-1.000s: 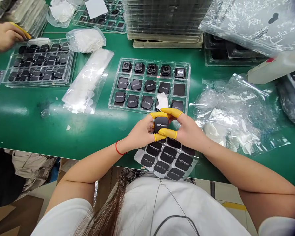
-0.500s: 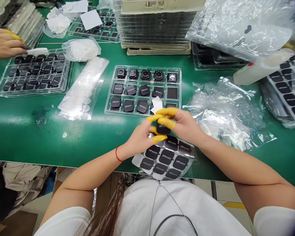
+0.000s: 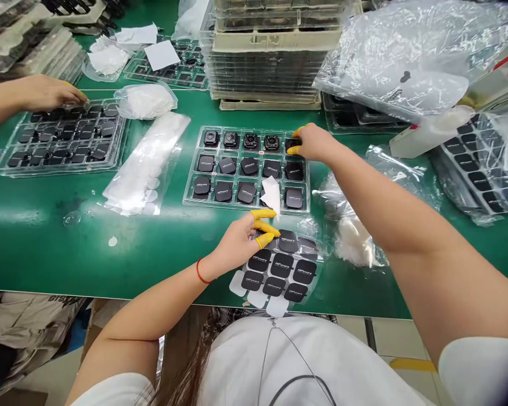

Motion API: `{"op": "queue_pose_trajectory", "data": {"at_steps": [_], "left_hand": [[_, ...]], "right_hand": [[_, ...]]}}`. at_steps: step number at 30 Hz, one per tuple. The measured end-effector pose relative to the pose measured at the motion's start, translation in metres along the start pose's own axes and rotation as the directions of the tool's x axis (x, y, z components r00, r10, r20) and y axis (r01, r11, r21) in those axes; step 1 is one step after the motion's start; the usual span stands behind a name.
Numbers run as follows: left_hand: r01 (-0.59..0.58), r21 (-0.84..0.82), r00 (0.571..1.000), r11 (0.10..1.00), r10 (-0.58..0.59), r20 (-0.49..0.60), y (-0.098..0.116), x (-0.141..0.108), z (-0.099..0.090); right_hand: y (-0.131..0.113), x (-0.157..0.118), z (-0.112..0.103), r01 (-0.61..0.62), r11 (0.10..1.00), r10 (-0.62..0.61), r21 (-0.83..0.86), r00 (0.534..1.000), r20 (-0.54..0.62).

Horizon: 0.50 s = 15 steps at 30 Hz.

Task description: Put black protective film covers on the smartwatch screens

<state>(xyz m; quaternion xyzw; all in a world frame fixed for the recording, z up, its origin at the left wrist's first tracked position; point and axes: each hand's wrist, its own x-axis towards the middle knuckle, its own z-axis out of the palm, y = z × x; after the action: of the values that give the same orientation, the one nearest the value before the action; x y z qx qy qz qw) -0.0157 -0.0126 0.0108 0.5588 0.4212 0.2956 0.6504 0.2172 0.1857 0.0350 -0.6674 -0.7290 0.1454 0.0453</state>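
Observation:
A clear plastic tray (image 3: 248,153) in front of me holds black square smartwatches (image 3: 250,141). Those in the back row show their sensor backs; most others have black labelled film on top. My right hand (image 3: 311,142), with yellow finger cots, is closed around a smartwatch (image 3: 291,144) at the tray's back right compartment. Close to me lies a sheet of black square film stickers (image 3: 281,265). At its upper left edge is my left hand (image 3: 241,239), also in yellow cots, its fingers stretched and apart. A white paper piece (image 3: 271,194) lies over the tray's front edge.
A stack of trays (image 3: 265,73) stands at the back. Left are a clear bag of round films (image 3: 146,163) and another filled tray (image 3: 68,135), with a co-worker's hand (image 3: 53,93) over it. Crumpled plastic (image 3: 359,225), a white bottle (image 3: 427,129) and more sticker sheets (image 3: 478,169) are right.
My hands have parted. The right one moved with a watch from above the sticker sheet to the tray's back right compartment. The co-worker's hand moved right over the left tray.

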Motion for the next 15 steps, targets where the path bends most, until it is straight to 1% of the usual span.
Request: {"op": "queue_pose_trajectory", "data": {"at_steps": [2, 3, 5, 6, 7, 8, 9, 10, 11, 12, 13, 14, 15], "left_hand": [[0.014, -0.052, 1.000, 0.999, -0.014, -0.009, 0.000, 0.002, -0.001], [0.022, -0.094, 1.000, 0.995, -0.023, -0.013, 0.000, 0.004, -0.002], [0.034, -0.196, 0.999, 0.980, -0.036, -0.007, -0.003, 0.007, -0.002], [0.038, -0.238, 0.999, 0.970, -0.038, 0.004, -0.006, 0.009, -0.002], [0.038, -0.264, 0.999, 0.964, -0.035, 0.014, -0.008, 0.010, -0.002], [0.034, -0.264, 0.999, 0.964, -0.029, 0.020, -0.010, 0.011, -0.002], [0.025, -0.237, 1.000, 0.971, -0.020, 0.021, -0.012, 0.011, -0.001], [0.014, -0.189, 1.000, 0.982, -0.011, 0.019, -0.013, 0.011, -0.001], [0.001, -0.125, 1.000, 0.992, 0.001, 0.018, -0.013, 0.010, -0.001], [-0.009, -0.052, 1.000, 0.999, 0.010, 0.022, -0.013, 0.008, 0.000], [-0.017, 0.022, 0.999, 1.000, 0.016, 0.031, -0.012, 0.007, 0.001], [-0.026, 0.088, 0.999, 0.996, 0.022, 0.046, -0.011, 0.005, 0.001], [-0.039, 0.143, 0.998, 0.989, 0.031, 0.058, -0.010, 0.004, 0.002]], "right_hand": [[-0.008, -0.006, -0.003, 0.002, 1.000, -0.002, 0.002, 1.000, -0.002], [-0.014, -0.017, -0.003, 0.025, 1.000, -0.024, 0.016, 0.999, -0.024], [-0.030, -0.055, 0.002, 0.118, 0.991, -0.112, 0.062, 0.989, -0.092], [-0.038, -0.079, 0.006, 0.259, 0.955, -0.241, 0.148, 0.962, -0.125], [-0.045, -0.103, 0.011, 0.379, 0.901, -0.352, 0.212, 0.923, -0.155], [-0.050, -0.126, 0.016, 0.478, 0.840, -0.459, 0.257, 0.878, -0.135], [-0.053, -0.146, 0.021, 0.544, 0.781, -0.541, 0.306, 0.834, -0.102], [-0.054, -0.161, 0.026, 0.576, 0.731, -0.591, 0.364, 0.802, -0.083], [-0.054, -0.172, 0.030, 0.562, 0.704, -0.597, 0.435, 0.800, -0.068], [-0.053, -0.178, 0.034, 0.517, 0.690, -0.569, 0.507, 0.820, -0.061], [-0.052, -0.180, 0.037, 0.459, 0.685, -0.521, 0.566, 0.852, -0.060], [-0.051, -0.181, 0.039, 0.411, 0.684, -0.471, 0.602, 0.879, -0.065], [-0.052, -0.180, 0.041, 0.395, 0.688, -0.435, 0.609, 0.896, -0.090]]}}
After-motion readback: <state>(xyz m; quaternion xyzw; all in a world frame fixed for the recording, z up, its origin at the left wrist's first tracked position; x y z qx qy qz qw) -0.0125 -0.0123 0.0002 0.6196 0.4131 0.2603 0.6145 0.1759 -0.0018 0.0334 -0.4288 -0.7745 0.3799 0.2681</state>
